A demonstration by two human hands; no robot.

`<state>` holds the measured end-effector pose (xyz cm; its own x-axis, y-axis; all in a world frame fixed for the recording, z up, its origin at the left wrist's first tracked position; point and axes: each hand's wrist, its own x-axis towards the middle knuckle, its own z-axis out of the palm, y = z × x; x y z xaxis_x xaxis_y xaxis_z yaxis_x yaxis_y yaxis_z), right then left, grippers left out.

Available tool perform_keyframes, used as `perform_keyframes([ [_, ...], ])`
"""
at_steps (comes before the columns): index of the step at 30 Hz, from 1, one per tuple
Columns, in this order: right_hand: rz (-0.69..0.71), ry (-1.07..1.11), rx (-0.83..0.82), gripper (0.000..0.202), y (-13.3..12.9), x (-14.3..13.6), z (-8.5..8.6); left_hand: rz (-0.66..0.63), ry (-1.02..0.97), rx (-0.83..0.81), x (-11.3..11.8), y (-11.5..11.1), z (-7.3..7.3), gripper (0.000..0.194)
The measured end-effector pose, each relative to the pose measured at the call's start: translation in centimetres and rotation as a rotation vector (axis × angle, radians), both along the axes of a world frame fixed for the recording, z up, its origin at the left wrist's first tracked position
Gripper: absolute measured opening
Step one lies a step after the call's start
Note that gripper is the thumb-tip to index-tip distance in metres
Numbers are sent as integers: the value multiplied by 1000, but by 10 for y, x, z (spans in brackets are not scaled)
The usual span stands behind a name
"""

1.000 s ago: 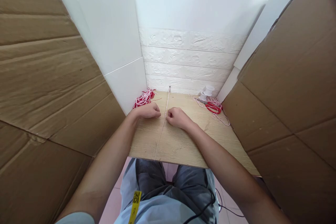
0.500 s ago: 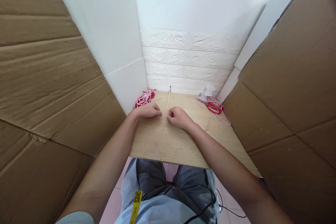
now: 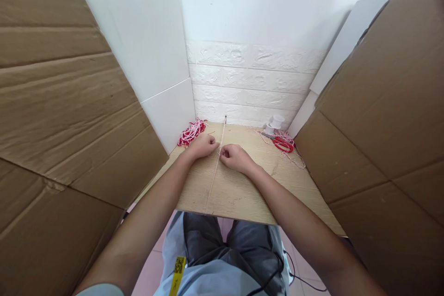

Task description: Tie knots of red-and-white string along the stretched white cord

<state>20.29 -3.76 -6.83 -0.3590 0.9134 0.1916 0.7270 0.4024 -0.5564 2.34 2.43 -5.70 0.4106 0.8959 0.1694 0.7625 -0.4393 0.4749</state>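
A person in a pale blue top and grey trousers point(image 3: 204, 231) has both bare hands over a pale wooden board point(image 3: 246, 194). I see a thin, light-coloured cord point(image 3: 213, 182) running in a straight line along the board, from a small dark spot point(image 3: 225, 116) low on the white brick-patterned wall point(image 3: 260, 76) at the far side to the near edge.

The left hand point(image 3: 205, 145) is loosely curled just left of the cord, its fingertips close to it; I cannot tell whether it grips a strand. The right hand point(image 3: 236, 157) is just right of the cord, thumb and forefinger drawn narrowly together beside it; what lies between them is too small to make out.

At the far left sits a tangle of red and pink strands point(image 3: 192, 133). At the far right, red-handled scissors point(image 3: 282, 144) lie among loose pink strands point(image 3: 293, 159), with white spools point(image 3: 277, 121) just beyond. Brown cardboard point(image 3: 52, 101) walls in both sides.
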Motion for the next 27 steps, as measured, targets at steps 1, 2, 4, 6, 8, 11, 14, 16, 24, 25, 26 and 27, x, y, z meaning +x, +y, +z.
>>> perform_keyframes([
  [1, 2, 0, 2, 11, 0, 0, 0, 4, -1, 6, 1, 0, -1, 33],
  [2, 3, -1, 6, 11, 0, 0, 0, 10, -1, 6, 2, 0, -1, 33],
  [4, 4, -3, 16, 11, 0, 0, 0, 30, 4, 2, 4, -1, -2, 31],
  [6, 1, -4, 17, 11, 0, 0, 0, 49, 11, 4, 6, -1, -3, 30],
  [8, -2, -5, 13, 11, 0, 0, 0, 60, 16, 14, 8, -1, -5, 29],
  [11, -3, -9, 6, 11, 0, 0, -1, 63, 13, 34, 9, -1, -6, 30],
  [14, -5, -14, -3, 11, 1, 0, -2, 80, 11, 55, 11, -2, -6, 33],
  [16, -11, -15, -9, 10, 1, 0, -3, 110, 15, 67, 12, -2, -6, 37],
  [24, -27, -31, -24, 13, -2, -2, 0, 169, 5, 72, 18, -3, -6, 52],
  [25, -34, -34, -27, 14, -1, -3, 0, 173, 10, 65, 19, -3, -6, 52],
  [26, -45, -35, -29, 16, -1, -3, 0, 174, 10, 58, 20, -3, -7, 51],
  [27, -60, -35, -30, 18, 0, -4, 0, 173, 7, 52, 21, -2, -7, 51],
])
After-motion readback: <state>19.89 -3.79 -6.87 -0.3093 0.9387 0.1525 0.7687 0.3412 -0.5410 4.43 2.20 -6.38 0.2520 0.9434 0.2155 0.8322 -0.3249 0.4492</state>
